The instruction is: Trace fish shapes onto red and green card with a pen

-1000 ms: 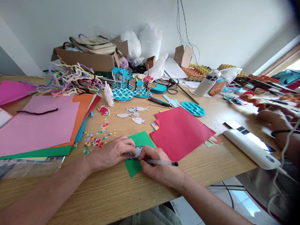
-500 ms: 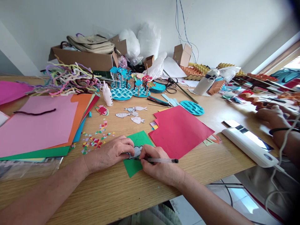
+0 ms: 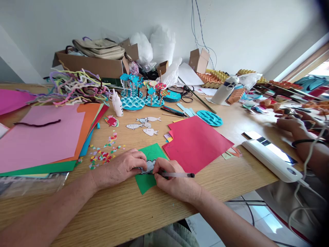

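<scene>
A small whitish paper cutout (image 3: 148, 167) with dark edges lies on a green sheet of paper (image 3: 147, 184). Bent fingers of my left hand (image 3: 128, 167) press the cutout down onto the sheet from the left. In my right hand (image 3: 175, 181) is a pen (image 3: 180, 175), gripped low, its tip at the cutout's right side and partly hidden by the fingers. Thin lines show on the green paper above the cutout. Past my hands lie several white paper fish (image 3: 150, 131) and a red decorated fish (image 3: 111, 120).
A red sheet (image 3: 197, 144) lies right of the green one. Paper confetti (image 3: 102, 157), stacked coloured sheets (image 3: 43, 137) and a glue bottle (image 3: 117, 104) are leftward. Blue wave-shaped crafts (image 3: 133, 102) stand behind. A white device (image 3: 272, 161) lies near another person's hand (image 3: 290, 123).
My hands, the pen and the cutout keep nearly the same place. At the right, the other person's hand has shifted slightly. The whole view has moved a little.
</scene>
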Motion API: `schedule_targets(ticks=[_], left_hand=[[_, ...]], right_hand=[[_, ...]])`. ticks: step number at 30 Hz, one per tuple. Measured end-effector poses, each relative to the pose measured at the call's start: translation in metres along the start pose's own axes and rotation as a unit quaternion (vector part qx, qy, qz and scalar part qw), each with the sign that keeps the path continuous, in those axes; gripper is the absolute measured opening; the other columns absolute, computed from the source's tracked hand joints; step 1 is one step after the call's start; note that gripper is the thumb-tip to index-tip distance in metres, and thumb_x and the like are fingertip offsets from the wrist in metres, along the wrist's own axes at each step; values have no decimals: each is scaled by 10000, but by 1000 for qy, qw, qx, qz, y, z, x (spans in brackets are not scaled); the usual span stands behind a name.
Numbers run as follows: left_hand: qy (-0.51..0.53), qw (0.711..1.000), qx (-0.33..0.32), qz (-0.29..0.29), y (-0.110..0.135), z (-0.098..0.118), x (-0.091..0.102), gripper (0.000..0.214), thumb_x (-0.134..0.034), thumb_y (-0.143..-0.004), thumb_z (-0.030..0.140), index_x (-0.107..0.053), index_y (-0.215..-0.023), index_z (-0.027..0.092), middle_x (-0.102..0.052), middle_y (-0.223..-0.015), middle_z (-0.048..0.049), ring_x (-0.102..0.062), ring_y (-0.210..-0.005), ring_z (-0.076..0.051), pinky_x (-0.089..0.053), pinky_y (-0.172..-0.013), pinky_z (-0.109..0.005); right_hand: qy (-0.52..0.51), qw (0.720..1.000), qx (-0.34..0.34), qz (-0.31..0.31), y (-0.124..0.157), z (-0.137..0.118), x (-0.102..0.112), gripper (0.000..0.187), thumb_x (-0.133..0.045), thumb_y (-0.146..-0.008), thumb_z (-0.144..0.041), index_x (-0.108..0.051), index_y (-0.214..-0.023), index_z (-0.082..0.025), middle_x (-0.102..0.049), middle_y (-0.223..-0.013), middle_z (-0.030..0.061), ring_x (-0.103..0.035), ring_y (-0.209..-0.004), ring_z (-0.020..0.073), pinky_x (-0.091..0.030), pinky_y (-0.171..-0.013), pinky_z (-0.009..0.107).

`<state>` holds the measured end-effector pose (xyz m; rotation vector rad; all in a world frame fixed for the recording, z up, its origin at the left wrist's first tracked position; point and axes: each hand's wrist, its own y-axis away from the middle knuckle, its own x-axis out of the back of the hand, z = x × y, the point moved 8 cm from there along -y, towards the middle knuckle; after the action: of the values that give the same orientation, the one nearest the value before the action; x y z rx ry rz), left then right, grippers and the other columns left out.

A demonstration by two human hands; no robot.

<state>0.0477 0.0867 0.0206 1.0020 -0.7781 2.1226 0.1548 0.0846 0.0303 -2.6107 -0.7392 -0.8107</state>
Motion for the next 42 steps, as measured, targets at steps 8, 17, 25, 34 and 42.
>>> schedule_targets(ticks=[8,17,25,34,42], left_hand=[[-5,1000,14,-9,-1,2,1,273,-405,-993,331,-640,-911,220,-614,-959,-17,-541,-877,-163,-388,-791,-278],[-7,1000,13,-13,-1,1,0,266,-405,-993,314,-643,-918,221,-611,-962,-17,-538,-873,-166,-391,-784,-281],[-8,1000,9,-14,-1,1,1,227,-427,-985,283,-632,-911,219,-607,-970,-19,-531,-863,-166,-391,-783,-277],[-6,1000,7,-10,0,3,1,171,-463,-972,238,-625,-924,206,-621,-1006,-23,-537,-903,-169,-392,-811,-274],[5,1000,-1,-14,-1,5,1,236,-407,-992,286,-622,-943,202,-630,-1017,-34,-544,-927,-173,-405,-845,-292]], right_hand=[[-90,995,-30,33,1,11,9,90,-454,-687,-117,-460,-668,-205,-435,-557,-63,-380,-503,90,-283,-468,193],[-36,999,-15,-4,4,7,5,91,-487,-701,-105,-491,-701,-196,-469,-586,-58,-401,-513,86,-294,-481,190],[-24,999,-16,-23,0,7,3,120,-483,-688,-77,-503,-704,-195,-476,-587,-62,-409,-515,79,-311,-482,177],[-11,999,-17,-25,0,7,2,119,-482,-688,-79,-511,-705,-193,-478,-588,-63,-407,-515,78,-317,-480,173],[-5,1000,-7,-20,0,5,1,129,-483,-680,-70,-499,-700,-197,-470,-590,-68,-398,-513,75,-316,-491,170]])
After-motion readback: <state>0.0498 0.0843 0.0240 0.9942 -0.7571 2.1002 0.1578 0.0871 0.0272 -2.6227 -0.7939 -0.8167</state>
